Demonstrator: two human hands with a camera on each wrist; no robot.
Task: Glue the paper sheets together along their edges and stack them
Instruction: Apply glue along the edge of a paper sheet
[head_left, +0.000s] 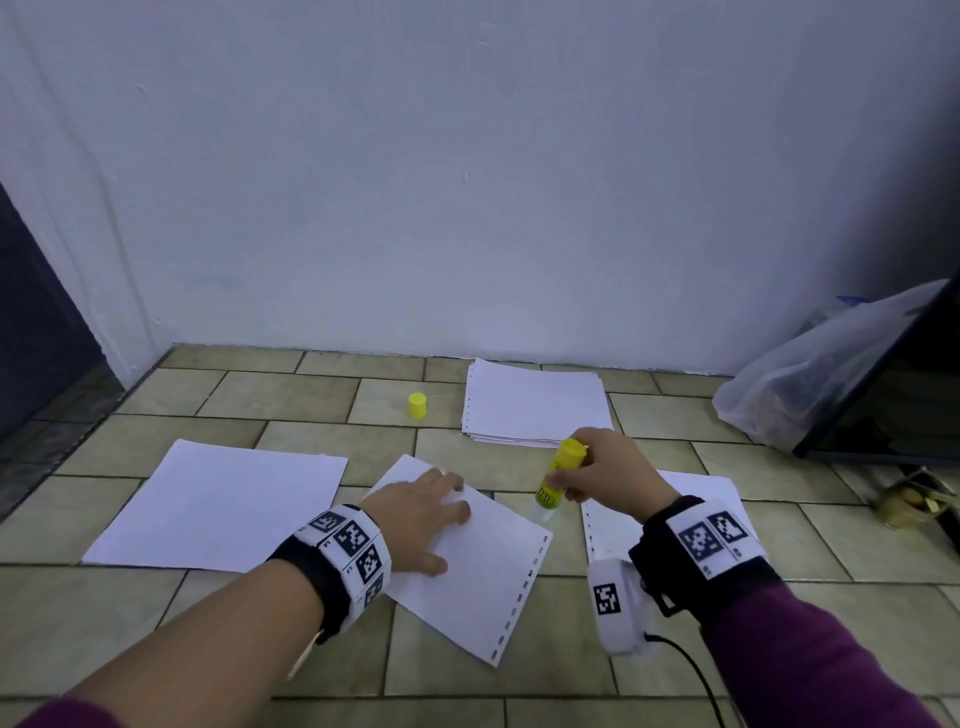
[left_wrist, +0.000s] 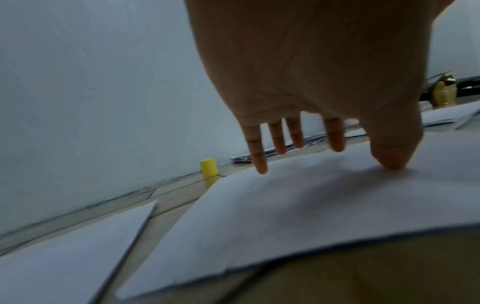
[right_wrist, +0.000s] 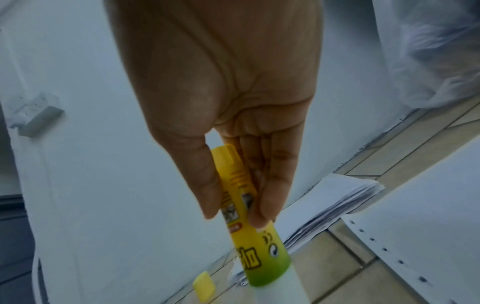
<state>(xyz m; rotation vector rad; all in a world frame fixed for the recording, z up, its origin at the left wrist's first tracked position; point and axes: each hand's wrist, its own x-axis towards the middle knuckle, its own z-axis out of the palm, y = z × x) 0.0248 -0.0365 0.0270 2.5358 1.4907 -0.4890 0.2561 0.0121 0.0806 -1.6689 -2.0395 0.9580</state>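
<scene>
left hand (head_left: 423, 519) spread flat, pressing the middle sheet (head_left: 483, 561) to the tiled floor (head_left: 571, 670) | right hand (head_left: 613, 470) pinches uncapped glue stick (head_left: 558, 480) just beside that sheet's far edge | yellow cap (head_left: 417, 405), paper stack (head_left: 535, 405) beyond; plastic bag (head_left: 810, 379) right | right wrist view shows printed label

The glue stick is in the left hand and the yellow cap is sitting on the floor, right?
Not quite. The glue stick is held by the right hand, as the head view shows. The yellow cap is indeed on the floor.
</scene>
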